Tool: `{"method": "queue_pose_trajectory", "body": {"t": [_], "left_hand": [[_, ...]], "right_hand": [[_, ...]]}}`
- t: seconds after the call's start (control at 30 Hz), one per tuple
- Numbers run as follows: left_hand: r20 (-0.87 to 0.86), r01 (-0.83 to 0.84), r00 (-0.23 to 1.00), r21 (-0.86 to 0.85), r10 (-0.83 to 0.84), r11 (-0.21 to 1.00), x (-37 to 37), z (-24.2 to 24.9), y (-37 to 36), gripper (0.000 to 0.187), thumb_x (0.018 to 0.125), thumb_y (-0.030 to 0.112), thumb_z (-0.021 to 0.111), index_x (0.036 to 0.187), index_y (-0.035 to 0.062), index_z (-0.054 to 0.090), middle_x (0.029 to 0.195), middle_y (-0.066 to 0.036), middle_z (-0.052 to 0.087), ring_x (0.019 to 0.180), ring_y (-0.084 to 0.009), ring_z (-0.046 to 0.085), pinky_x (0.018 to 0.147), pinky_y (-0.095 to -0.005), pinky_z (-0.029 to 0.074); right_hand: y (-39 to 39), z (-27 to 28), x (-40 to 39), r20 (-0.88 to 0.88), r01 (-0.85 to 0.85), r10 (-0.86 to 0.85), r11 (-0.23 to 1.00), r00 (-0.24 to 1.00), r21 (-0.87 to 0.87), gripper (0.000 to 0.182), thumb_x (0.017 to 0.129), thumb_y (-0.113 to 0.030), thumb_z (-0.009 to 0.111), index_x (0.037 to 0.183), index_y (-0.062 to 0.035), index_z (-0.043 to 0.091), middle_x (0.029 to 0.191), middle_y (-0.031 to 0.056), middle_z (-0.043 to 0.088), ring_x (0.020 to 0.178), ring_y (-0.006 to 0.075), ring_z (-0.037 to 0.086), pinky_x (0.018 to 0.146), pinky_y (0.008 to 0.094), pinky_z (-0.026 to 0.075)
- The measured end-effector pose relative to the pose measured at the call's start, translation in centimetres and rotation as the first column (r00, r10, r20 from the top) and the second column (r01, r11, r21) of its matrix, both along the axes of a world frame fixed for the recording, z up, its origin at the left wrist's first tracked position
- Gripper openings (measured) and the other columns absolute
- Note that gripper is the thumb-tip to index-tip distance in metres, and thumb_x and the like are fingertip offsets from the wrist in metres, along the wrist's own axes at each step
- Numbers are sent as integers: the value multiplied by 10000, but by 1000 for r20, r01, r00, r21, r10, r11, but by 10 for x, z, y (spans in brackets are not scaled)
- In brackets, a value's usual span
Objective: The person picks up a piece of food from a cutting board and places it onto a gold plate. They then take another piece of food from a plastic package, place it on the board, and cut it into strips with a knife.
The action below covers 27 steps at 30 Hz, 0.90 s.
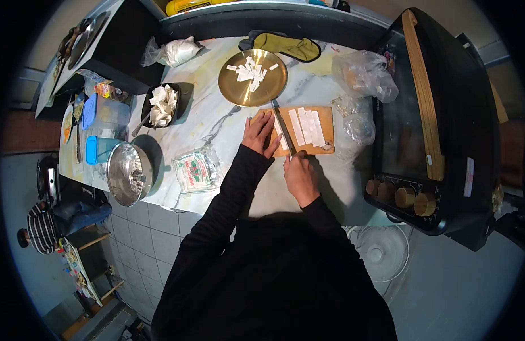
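Note:
My right hand is closed around the handle of a knife, whose blade points away from me over a wooden cutting board. Beside the blade, my left hand lies on the board's left side, fingers stretched out and thumb apart, touching a narrow white strip. Several longer white strips lie side by side right of the knife. Just beyond the board is a gold-coloured round plate holding a heap of small cut white pieces.
Left stand a dark bowl of crumpled white scraps, a metal bowl and blue-lidded containers. A printed plastic packet lies near my left forearm. A black oven and plastic bags flank the right; an oven mitt lies behind.

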<state>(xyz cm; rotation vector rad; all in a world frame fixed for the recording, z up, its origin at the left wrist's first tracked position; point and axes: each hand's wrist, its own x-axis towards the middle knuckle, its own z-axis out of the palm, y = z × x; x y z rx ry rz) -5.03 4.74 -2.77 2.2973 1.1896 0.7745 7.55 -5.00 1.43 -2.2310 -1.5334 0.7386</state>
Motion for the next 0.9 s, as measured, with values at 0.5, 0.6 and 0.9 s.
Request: {"method": "queue_pose_trajectory", "body": {"t": [0.5,0.6,0.9], "left_hand": [[4,3,1000,-1,-3,1000,1,-4,-1,596,857,266,663,1373,34,473,1414,-143,460,1361,-332,374,1140,-531,196],[20,3,1000,6,-3,1000,-1,-3,-1,593,857,262,664,1372,36,475,1414,-142,462,1361,-329,375,1140,-528,199],[12,10,1000,14,-11,1000,0,-5,-1,597,856,263,663,1376,41,469,1412,-143,466,1358,-330,379,1140,-524,195]], "right_hand": [[-24,-9,-4,74,34,-33,999,997,0,307,960,-264,512,895,36,494,720,265,633,695,455,633,615,529,513],[-23,-8,-4,44,28,-28,1000,999,1,309,959,-265,513,891,36,498,728,269,633,703,456,633,619,530,511],[-19,-11,1,2,40,-40,999,999,26,304,957,-258,516,870,34,518,731,269,635,718,459,632,629,537,505]]}}
